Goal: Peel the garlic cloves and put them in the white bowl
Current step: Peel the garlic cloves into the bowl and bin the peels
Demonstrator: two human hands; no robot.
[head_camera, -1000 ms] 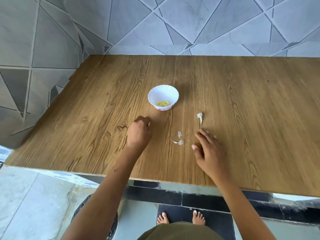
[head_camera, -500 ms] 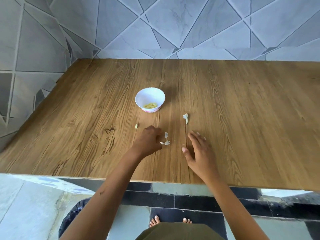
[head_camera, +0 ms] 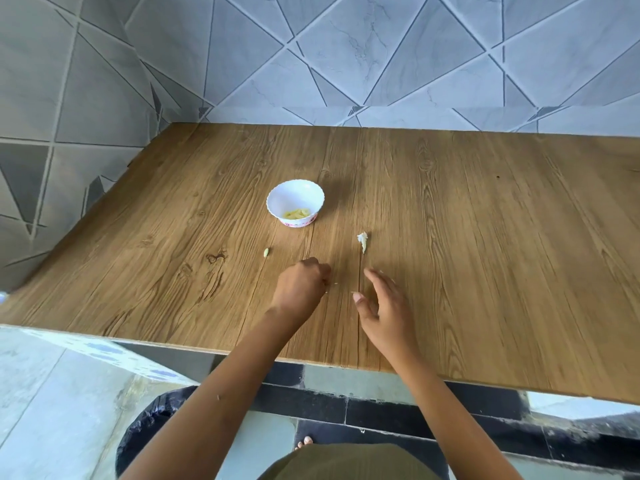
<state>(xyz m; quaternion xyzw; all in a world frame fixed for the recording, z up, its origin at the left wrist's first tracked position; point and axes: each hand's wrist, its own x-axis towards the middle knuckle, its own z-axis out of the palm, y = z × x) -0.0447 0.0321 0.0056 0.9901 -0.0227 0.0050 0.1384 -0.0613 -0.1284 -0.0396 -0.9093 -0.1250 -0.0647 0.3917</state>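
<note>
The white bowl (head_camera: 277, 197) stands mid-table with several peeled yellow cloves (head_camera: 297, 213) in it. A small peeled clove (head_camera: 266, 252) lies loose on the wood to the bowl's front left. My left hand (head_camera: 300, 285) is curled, knuckles up, over the spot where small skin scraps lay; the scraps are hidden under its fingers. My right hand (head_camera: 382, 306) rests beside it with fingers spread and holds nothing. A larger piece of garlic skin (head_camera: 362, 240) lies just beyond my right fingertips.
The wooden table (head_camera: 485, 254) meets a tiled wall at the back and left. A black-lined bin (head_camera: 149, 420) stands on the floor under the table's front edge, below my left arm.
My left hand moved right from the loose clove, uncovering it, and closed over the small skin scraps, which no longer show. My right hand stayed in place, open.
</note>
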